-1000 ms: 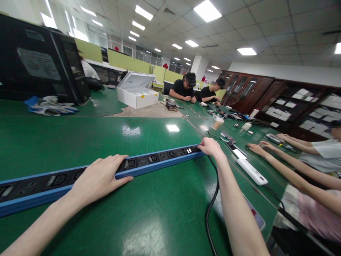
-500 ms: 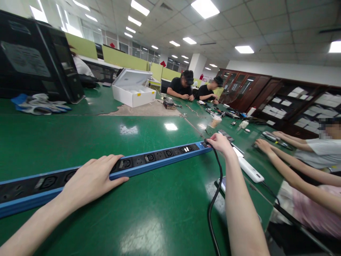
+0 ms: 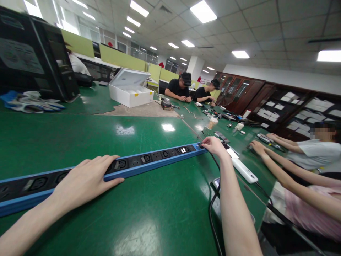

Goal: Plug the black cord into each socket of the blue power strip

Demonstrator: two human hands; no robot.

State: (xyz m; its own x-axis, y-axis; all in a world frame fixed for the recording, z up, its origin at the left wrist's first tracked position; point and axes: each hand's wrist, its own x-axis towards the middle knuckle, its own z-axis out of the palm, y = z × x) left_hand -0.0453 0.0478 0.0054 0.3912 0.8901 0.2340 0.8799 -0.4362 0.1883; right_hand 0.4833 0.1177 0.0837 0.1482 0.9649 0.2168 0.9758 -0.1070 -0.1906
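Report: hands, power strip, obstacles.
Left hand gripping blue power strip. Right hand pinching black cable at strip's far end. Strip on green table. White bar off to the right, not touching strip.

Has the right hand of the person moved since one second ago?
Yes. Judged against the white box, the right hand is now farther right, uncovering more of the power strip at its end.

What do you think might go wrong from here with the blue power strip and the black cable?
The black cable runs close by the phone and the right forearm, so a tug might snag or shift either. The right hand pinches the cable near one end of the blue power strip; sideways force there could swing the strip if the left hand loosens.
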